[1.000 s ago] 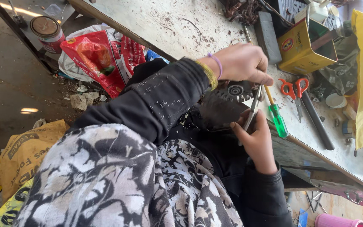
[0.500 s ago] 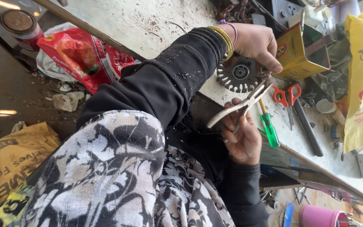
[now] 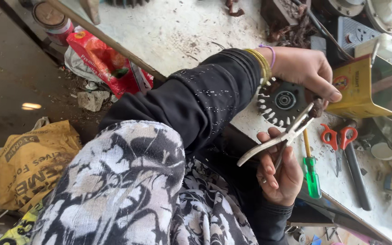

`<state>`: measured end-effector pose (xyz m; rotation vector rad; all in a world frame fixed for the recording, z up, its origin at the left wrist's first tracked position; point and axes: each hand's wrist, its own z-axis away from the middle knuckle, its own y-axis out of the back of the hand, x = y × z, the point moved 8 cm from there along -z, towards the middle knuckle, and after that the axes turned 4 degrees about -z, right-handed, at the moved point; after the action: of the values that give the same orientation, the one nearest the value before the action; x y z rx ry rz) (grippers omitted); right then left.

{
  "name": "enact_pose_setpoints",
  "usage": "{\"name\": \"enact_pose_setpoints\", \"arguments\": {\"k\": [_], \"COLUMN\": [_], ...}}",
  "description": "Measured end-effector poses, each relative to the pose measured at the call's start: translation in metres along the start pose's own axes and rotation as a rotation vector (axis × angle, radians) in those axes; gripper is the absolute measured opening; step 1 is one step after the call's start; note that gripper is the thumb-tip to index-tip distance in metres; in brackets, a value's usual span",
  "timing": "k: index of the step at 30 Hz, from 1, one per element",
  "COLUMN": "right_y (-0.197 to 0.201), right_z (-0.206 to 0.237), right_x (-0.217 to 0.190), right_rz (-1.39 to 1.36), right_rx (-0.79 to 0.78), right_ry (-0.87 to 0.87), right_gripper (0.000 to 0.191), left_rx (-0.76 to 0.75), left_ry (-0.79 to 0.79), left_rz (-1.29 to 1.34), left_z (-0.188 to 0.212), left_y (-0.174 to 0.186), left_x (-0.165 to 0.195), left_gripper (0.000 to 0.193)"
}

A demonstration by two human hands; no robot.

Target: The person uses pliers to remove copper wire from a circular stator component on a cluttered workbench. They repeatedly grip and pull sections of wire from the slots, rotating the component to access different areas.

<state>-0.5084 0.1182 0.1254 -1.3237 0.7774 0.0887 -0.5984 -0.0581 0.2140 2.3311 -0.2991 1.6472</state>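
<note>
My left hand [image 3: 305, 68], with yellow bangles and a purple band at the wrist, holds a round dark metal part [image 3: 281, 102] with pale teeth around its rim, just above the workbench [image 3: 182, 27]. My right hand [image 3: 282, 177] lies below it, palm up, gripping silver pliers [image 3: 277, 140] with the handles spread. The pliers' jaws reach up to the rim of the toothed part, beside my left fingertips, and pinch a small brown tuft [image 3: 316, 106]. Black sleeves cover both arms.
A green-handled screwdriver [image 3: 312, 174] and red-handled scissors [image 3: 339, 138] lie on the bench by my right hand. A yellow box [image 3: 364, 86] stands behind the part. On the floor are a red bag [image 3: 100, 59], a yellow sack [image 3: 32, 159] and a tin can [image 3: 53, 20].
The pliers have swung from upright to slanted, their handles opened wider, and the jaws now sit at the rim of the toothed part. The left hand has kept its hold on the part.
</note>
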Motion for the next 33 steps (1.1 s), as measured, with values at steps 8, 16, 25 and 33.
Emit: {"name": "enact_pose_setpoints", "arguments": {"k": [8, 16, 25, 33], "right_y": [-0.001, -0.004, -0.039, -0.032], "right_z": [-0.002, -0.018, -0.026, -0.022], "right_x": [-0.008, 0.004, 0.019, -0.024], "right_rz": [0.204, 0.080, -0.133, 0.959], "right_rx": [0.040, -0.008, -0.192, 0.261], "right_ry": [0.057, 0.009, -0.095, -0.034], "right_gripper": [0.053, 0.052, 0.048, 0.026], "left_rx": [0.030, 0.015, 0.008, 0.063], "left_ry": [0.087, 0.059, 0.022, 0.025], "left_rz": [-0.086, -0.051, -0.079, -0.199], "left_z": [0.009, 0.008, 0.006, 0.006], "left_y": [0.000, 0.006, 0.008, 0.013], "left_x": [-0.006, -0.010, -0.013, -0.006], "left_gripper": [0.042, 0.044, 0.049, 0.050]}}
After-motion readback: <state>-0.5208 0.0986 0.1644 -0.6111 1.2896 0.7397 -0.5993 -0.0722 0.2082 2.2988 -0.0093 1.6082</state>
